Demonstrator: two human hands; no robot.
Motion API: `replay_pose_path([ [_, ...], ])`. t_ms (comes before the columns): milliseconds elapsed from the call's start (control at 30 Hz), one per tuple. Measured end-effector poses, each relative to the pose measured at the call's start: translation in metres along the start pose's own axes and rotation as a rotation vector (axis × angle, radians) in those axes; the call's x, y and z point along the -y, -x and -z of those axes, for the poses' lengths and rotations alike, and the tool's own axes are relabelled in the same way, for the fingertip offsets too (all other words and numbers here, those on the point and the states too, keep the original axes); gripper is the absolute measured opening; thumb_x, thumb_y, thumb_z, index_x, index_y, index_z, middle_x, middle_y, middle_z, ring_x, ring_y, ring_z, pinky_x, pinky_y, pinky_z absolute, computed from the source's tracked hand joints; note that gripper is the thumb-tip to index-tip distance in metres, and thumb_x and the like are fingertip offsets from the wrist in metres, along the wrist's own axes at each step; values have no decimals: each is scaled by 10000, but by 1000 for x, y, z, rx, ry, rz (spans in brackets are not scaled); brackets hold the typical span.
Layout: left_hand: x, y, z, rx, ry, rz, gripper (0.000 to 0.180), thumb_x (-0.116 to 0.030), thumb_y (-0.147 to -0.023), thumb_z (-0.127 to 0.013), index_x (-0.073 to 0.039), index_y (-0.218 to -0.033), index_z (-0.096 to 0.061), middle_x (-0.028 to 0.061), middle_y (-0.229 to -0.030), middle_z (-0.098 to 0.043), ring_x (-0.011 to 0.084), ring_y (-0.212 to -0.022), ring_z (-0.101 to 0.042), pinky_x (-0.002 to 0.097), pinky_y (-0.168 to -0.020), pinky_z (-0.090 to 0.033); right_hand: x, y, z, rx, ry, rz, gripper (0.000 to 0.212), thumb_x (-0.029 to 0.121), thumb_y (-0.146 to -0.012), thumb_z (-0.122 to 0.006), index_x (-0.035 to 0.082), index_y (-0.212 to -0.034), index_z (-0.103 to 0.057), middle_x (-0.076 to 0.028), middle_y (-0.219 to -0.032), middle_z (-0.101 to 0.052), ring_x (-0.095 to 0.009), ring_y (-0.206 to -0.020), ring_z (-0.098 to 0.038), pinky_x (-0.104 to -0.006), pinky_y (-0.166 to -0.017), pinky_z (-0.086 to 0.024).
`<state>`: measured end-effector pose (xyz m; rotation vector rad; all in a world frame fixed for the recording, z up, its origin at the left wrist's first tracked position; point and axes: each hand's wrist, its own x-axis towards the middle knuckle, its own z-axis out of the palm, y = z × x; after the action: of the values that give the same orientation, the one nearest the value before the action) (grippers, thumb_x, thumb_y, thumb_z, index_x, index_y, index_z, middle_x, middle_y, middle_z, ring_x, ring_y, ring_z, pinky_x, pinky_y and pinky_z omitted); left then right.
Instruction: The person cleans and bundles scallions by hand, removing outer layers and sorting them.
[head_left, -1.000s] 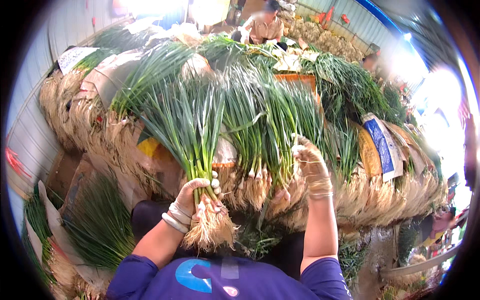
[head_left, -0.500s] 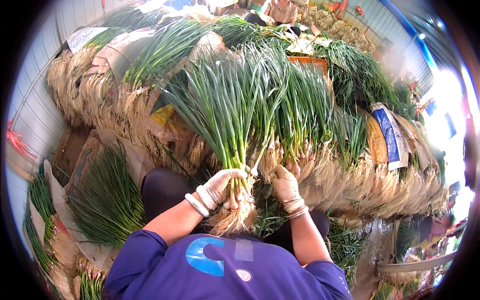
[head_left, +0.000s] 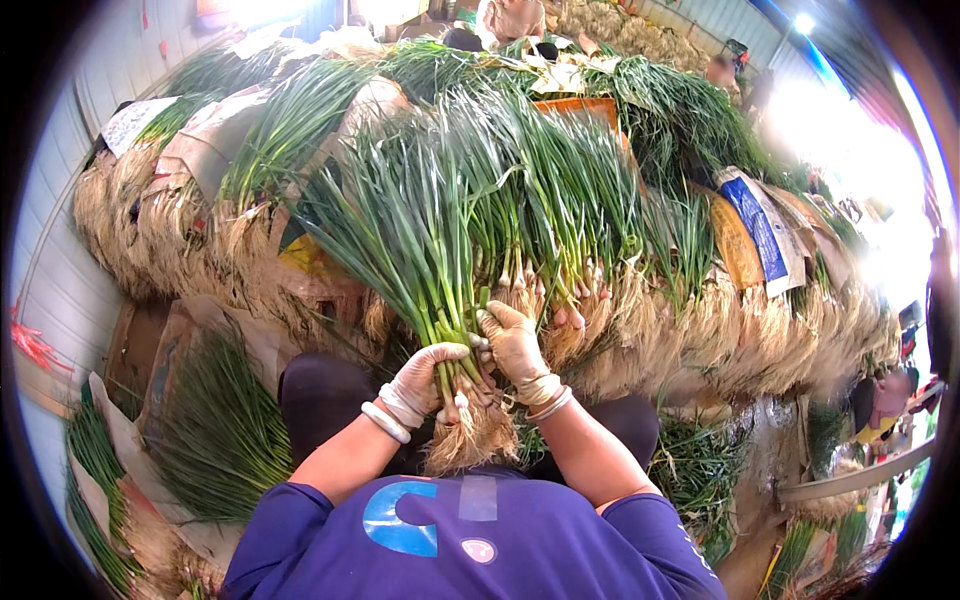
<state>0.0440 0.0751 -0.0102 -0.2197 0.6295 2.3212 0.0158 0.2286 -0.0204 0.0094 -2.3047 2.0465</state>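
A thick bunch of green garlic [head_left: 402, 262] stands tilted in front of me, its long leaves up and away, its bulbs and pale roots [head_left: 470, 438] toward my body. My left hand [head_left: 418, 378], in a light glove, wraps round the lower stems from the left. Close beside it, my gloved right hand [head_left: 512, 345] is closed at the right side of the bunch, with a short green stalk end showing above the fingers. The rest of that stalk is hidden by the hand. Just beyond lies more green garlic [head_left: 580, 215], bulbs toward me.
A long heap of green garlic with hanging roots [head_left: 660, 345] crosses the view. Paper sacks [head_left: 755, 235] lie over parts of it. Another leafy pile [head_left: 215, 430] lies at my left, loose leaves [head_left: 700, 455] at my right. A person [head_left: 510, 20] sits beyond the heap.
My right hand has moved left, from beside the bulbs on the heap to the bunch in my left hand. The left hand still holds the bunch.
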Motion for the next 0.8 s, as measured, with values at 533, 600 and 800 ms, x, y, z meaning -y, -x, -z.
replay_pose_path([
  [533, -8, 6, 11, 205, 32, -95, 515, -145, -767, -589, -11, -1243, -445, 127, -942, -573, 313, -881, -596, 543, -771, -495, -43, -3, 111, -231, 1061, 258, 253, 165, -774, -648, 68, -1006, -620, -130, -926, -626, -305, -861, -610, -381, -737, -496],
  [600, -12, 9, 7, 213, 14, -124, 509, -149, -771, -584, -11, -1240, -446, 125, -937, -573, 314, -884, -595, 542, -773, -496, -45, -10, 101, -198, 1221, 181, 322, 221, -750, -673, 69, -1026, -607, -141, -962, -605, -304, -906, -594, -405, -766, -483],
  [800, -19, 9, 12, 212, 24, -165, 492, -169, -772, -577, -21, -1225, -456, 132, -922, -575, 315, -862, -586, 531, -761, -483, -56, -36, 119, -152, 880, 50, 245, 170, -739, -689, 43, -910, -568, -108, -818, -595, -261, -732, -591, -373, -720, -486],
])
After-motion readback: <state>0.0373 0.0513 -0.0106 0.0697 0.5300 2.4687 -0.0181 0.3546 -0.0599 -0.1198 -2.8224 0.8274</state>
